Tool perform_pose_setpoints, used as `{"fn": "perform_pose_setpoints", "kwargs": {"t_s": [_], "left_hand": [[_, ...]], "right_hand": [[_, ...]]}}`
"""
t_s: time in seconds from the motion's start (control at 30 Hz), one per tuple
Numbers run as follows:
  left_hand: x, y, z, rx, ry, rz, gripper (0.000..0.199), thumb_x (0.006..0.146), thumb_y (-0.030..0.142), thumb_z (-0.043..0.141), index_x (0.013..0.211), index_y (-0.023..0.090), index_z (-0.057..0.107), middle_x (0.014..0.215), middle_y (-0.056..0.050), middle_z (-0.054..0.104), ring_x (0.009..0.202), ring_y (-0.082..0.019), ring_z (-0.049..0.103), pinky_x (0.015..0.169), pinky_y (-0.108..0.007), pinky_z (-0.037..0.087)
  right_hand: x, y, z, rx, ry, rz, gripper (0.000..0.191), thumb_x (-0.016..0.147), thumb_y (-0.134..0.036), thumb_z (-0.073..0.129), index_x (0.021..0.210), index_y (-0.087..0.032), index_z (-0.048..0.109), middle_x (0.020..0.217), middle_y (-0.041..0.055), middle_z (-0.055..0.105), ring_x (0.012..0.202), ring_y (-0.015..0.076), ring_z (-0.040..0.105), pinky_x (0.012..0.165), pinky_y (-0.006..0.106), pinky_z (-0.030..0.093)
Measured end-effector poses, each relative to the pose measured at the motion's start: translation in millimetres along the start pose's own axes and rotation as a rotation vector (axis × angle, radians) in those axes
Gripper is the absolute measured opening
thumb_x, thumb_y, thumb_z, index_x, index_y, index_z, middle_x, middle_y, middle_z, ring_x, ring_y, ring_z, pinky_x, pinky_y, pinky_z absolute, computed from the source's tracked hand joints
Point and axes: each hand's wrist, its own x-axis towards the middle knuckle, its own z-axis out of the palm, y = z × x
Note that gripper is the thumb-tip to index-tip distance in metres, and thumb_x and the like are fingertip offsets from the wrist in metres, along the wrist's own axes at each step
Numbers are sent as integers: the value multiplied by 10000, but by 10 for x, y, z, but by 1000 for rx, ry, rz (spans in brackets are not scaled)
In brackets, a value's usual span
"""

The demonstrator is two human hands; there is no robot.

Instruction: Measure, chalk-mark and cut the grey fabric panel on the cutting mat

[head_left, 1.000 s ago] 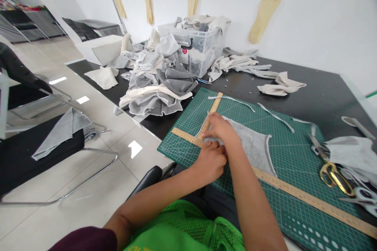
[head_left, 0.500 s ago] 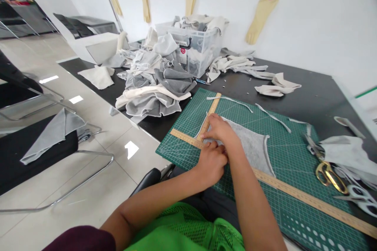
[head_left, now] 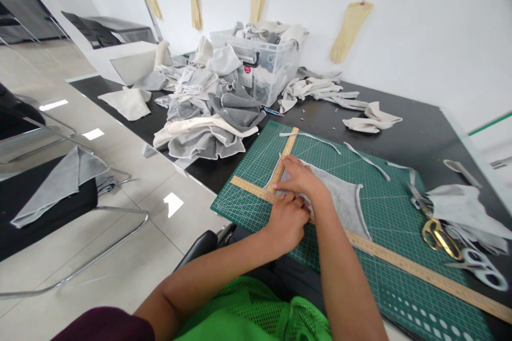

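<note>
Fingers [head_left: 288,166] of right hand [head_left: 302,178] pressed flat on grey fabric [head_left: 342,200] beside wooden ruler [head_left: 282,162]; left hand [head_left: 286,218] curled at fabric edge, grip unclear.

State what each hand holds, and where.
Neither grips anything: right hand presses the grey fabric piece's left corner flat; left hand rests at its near edge.

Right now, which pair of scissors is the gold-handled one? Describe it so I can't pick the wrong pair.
Start at the green cutting mat and follow it to its right edge. The gold-handled scissors lie there beside grey fabric scraps. The white-handled scissors lie nearer the person; only this pair has shiny brass-coloured loops.
</note>
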Motion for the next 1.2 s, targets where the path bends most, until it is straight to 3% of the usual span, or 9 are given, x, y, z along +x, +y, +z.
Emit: {"fn": "perform_pose_setpoints", "kwargs": {"t_s": [0.2, 0.4, 0.63, 0.9, 1.07, 1.2], "left_hand": [[14, -36, 17, -21, 19, -20, 207, 946, 250, 549, 916, 198, 747, 1018, -90, 644, 1085, -288, 512, 907, -468, 429], [16, -23, -12, -33, 12, -31, 203, 954, 249, 553, 914, 217, 749, 1010, -78, 653, 1033, -267, 530, 866, -460, 431], [21, -15, 14, -62, 52, -38, 153, 952, 295, 605, 970, 253, 751, 1037, -48, 694, 1069, -275, 540, 876, -454, 428], [23, 23, 5, 4, 8, -38, 172, 956, 210, 569, 916, 227, 735, 956, -62, 692, 960, -263, 539, 828, -427, 425], [32, 33, -27, 3, 3, -41, 122, 952, 275, 612, 951, 232, 726, 1056, -47, 681, 980, -261, 527, 841, -443, 419], [30, 39, -39, 11, -9, -51, 122, 955, 291, 618, 955, 238, 728, 1060, -50, 669, 1000, -255, 525, 871, -438, 414]], "right_hand": [[51, 120, 55, 84, 0, -18, 686, 772, -604, 742, 1301, -202, 574, 1542, 146, 419, 1367, 337, 442, 1085, 490, 386], [28, 146, 31, 206, 164, -45, 699, 816, -545, 729, 1383, -188, 531, 1465, 134, 531, 1349, 290, 488, 1115, 440, 379], [-383, 167, -62, 359, 301, -173, 499, 891, -416, 672, 1329, -194, 583, 1305, 94, 651, 1225, 236, 587, 1082, 385, 415], [-1009, 351, -34, 382, 231, -132, 233, 949, -367, 606, 1116, -235, 703, 1180, 46, 711, 1157, 210, 611, 1059, 368, 417], [-1058, 486, 4, 470, 136, -196, 146, 931, -247, 615, 1023, -223, 726, 1032, 26, 730, 998, 186, 644, 940, 317, 467], [-990, 527, 106, 510, 172, -200, 106, 930, -206, 619, 917, -206, 723, 898, 24, 712, 870, 178, 631, 826, 295, 463]]}}
